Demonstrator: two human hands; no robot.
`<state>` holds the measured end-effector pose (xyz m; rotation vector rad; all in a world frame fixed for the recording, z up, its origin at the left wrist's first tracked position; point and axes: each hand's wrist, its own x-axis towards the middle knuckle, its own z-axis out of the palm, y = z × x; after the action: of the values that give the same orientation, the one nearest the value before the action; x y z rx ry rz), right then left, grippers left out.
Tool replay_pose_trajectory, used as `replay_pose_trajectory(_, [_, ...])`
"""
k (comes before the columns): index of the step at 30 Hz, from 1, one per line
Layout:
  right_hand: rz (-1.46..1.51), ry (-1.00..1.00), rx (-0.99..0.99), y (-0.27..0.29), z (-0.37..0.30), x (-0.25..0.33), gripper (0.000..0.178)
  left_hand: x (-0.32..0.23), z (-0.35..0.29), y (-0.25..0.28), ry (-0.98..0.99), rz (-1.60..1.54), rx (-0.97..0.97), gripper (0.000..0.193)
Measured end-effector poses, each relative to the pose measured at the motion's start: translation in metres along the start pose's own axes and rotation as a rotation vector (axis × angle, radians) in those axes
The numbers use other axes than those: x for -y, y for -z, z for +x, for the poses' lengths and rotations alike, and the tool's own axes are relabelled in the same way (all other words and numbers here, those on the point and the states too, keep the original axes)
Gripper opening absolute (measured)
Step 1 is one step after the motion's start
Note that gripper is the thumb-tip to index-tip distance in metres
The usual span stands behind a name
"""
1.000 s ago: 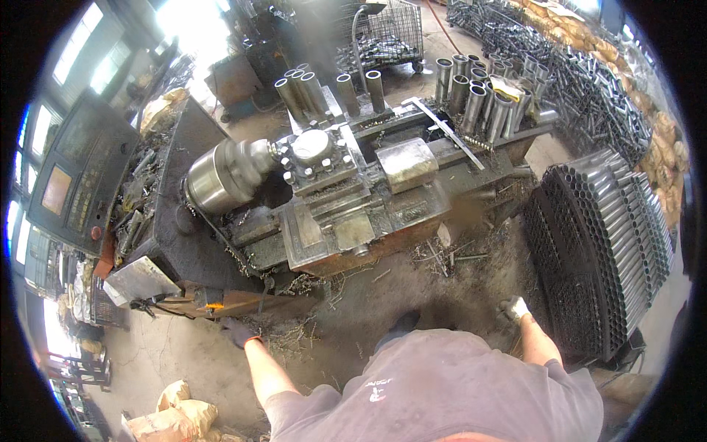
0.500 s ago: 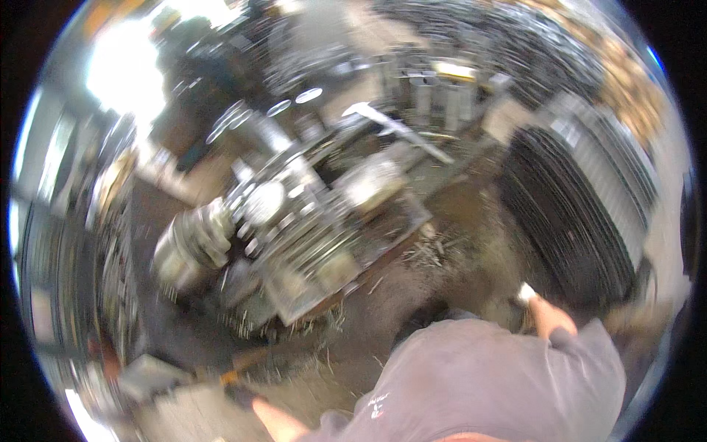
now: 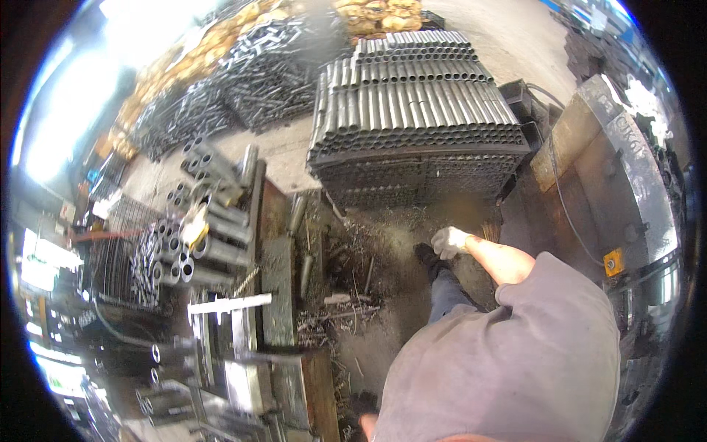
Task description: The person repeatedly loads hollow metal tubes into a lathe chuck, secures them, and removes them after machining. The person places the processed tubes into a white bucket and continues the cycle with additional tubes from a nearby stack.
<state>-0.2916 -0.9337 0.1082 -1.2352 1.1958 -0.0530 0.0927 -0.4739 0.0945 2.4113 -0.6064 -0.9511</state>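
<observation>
My right hand, in a white glove, hangs ahead of my body above the dirty floor. Its fingers are loosely bent, and nothing shows in it. A rack stacked with grey metal tubes stands beyond this hand. My left hand is low at the bottom edge, in a dark glove that blends into the floor, so its fingers cannot be made out. Left of it is the metalworking machine, with a silver caliper lying across its top.
Thick-walled tubes are piled on the left beside the machine. Metal shavings litter the floor. A big metal bin or cabinet stands at right, with a cable along it. Farther off lies a heap of short metal pieces.
My view has swung right and is sharper. The machine and caliper have shifted left and down, and the tube rack now lies ahead. A leg is stepping forward.
</observation>
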Motion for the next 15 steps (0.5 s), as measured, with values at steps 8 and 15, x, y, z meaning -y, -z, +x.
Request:
replay_pose_trajectory(8, [0.290,0.519,-0.387,0.265,0.044,0.225,0.079,-0.458,0.183,-0.103,-0.787,0.505,0.052,0.095])
replay_pose_trajectory(15, [1.261,0.830,-0.178,0.485,0.229,0.415,0.068,-0.795,0.335,-0.209,-0.907,0.838,-0.110,0.111])
